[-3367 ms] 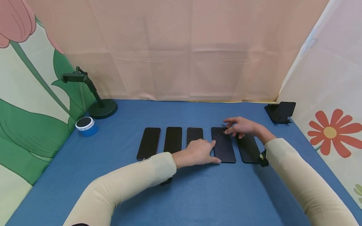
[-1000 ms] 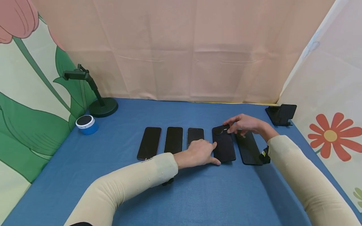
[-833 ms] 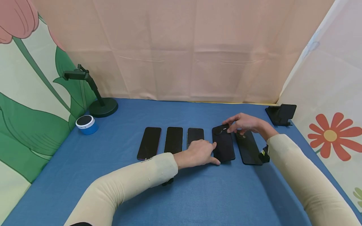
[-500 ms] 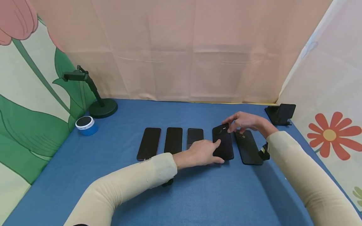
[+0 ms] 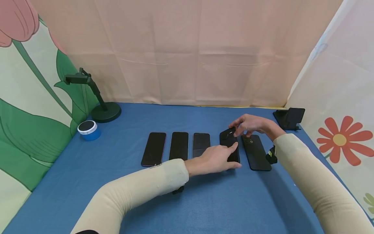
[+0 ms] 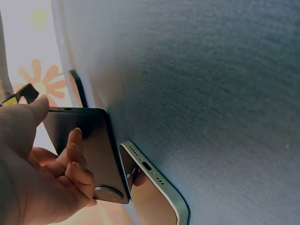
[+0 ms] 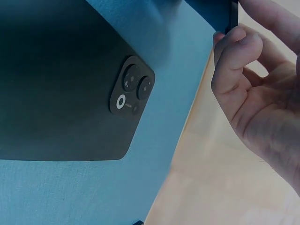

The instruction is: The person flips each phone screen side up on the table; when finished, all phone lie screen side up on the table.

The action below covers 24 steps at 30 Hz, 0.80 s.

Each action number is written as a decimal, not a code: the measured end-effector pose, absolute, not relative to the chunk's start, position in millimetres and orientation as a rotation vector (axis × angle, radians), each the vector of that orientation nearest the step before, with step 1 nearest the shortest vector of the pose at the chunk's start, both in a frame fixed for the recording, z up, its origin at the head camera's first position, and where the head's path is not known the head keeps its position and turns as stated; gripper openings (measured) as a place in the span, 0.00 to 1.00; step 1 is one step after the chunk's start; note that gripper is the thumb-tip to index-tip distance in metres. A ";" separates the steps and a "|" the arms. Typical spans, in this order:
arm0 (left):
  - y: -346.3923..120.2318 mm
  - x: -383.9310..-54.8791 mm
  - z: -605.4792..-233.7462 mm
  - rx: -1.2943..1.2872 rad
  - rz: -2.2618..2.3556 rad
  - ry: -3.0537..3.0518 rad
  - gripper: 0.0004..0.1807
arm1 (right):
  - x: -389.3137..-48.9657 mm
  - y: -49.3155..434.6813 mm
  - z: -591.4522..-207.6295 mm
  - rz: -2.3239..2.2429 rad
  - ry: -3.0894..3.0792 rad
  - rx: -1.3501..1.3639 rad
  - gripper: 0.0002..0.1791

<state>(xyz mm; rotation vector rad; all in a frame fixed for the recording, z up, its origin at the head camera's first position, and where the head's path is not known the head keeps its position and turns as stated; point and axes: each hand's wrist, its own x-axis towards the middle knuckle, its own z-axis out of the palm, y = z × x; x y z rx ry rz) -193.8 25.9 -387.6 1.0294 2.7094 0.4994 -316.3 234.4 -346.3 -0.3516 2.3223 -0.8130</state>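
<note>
My right hand (image 5: 248, 125) pinches the camera end of a black smartphone (image 5: 228, 139), which is turned back side up, tilted and partly lifted off the cloth. In the right wrist view, a sliver of its dark edge (image 7: 233, 16) shows at the fingertips. My left hand (image 5: 214, 159) reaches across this phone, index finger over its back and thumb by its lower end. The left wrist view has the left fingers (image 6: 77, 152) loosely bent in front of the phone's back, the thumb close to its end edge. Whether they press on it is hard to tell.
Another black phone (image 5: 257, 152) lies back up to the right. To the left lie three phones screen up: one (image 5: 154, 149), a second (image 5: 179, 145) and a smaller third (image 5: 201, 143). A dark stand (image 5: 106, 112), a blue-white round container (image 5: 89, 131) and a folding holder (image 5: 290, 117) sit farther back.
The phone lay flat at first; my right hand has taken its camera end and tilted it up. My left hand has moved right, farther across it.
</note>
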 end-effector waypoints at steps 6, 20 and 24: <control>27.7 -194.3 -385.9 1.016 0.513 2.701 0.46 | -316.9 233.2 -344.8 -0.797 2.324 -0.355 0.32; 28.3 -196.2 -383.3 0.962 0.597 2.598 0.44 | -315.2 233.7 -343.3 -0.772 2.339 -0.345 0.34; 27.1 -197.4 -381.0 0.949 0.629 2.553 0.44 | -314.1 234.2 -341.7 -0.784 2.336 -0.340 0.34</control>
